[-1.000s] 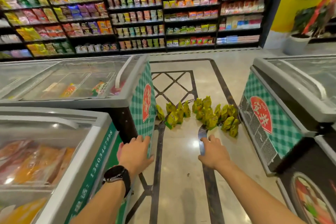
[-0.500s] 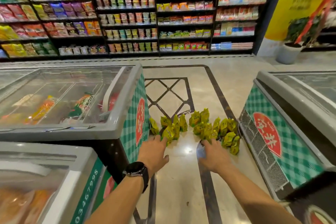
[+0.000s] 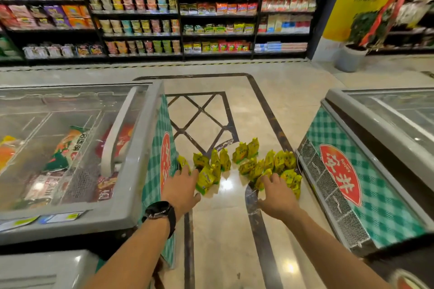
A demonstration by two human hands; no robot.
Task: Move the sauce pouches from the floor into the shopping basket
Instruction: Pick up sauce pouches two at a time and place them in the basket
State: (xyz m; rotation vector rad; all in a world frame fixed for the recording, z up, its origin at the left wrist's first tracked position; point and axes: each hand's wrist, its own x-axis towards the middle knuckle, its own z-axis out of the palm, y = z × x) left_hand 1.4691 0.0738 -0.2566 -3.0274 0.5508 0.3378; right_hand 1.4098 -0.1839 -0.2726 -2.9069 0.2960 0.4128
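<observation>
**Both hands arrive at the pouches; nothing lifted yet**

A second ago a strip of bare floor [image 3: 223, 230] separated your hands from the sauce pouches [image 3: 252, 148]. That gap has closed. The yellow-green pouches now lie just below the centre of the frame. Your left hand [image 3: 182, 186] overlaps the left cluster [image 3: 206, 177] and your right hand [image 3: 277, 197] overlaps the right cluster [image 3: 288, 175].

The fingers of both hands are extended and spread, palms down, and neither hand grips anything. The pouches have stayed where they were, in two loose groups on the floor between the left freezer [image 3: 131, 148] and the right freezer [image 3: 352, 171].

The reach therefore appears complete, and closing the fingers on the first pouches is probably the step in hand. No pouch has been moved, so the task has barely begun.

Not resolved in this view:
- The shopping basket is nowhere in the frame, so you must find it before any pouch can go in.
- The backs of your hands hide your fingertips, so you cannot tell whether they touch the pouches or hover above them.
- The leftmost pouch is partly hidden behind the corner of the left freezer and your left hand.
- The pouches overlap, so no sure count is possible, and their print is too small to read.
- The shelves [image 3: 211, 7] across the top of the frame are blurred.
</observation>
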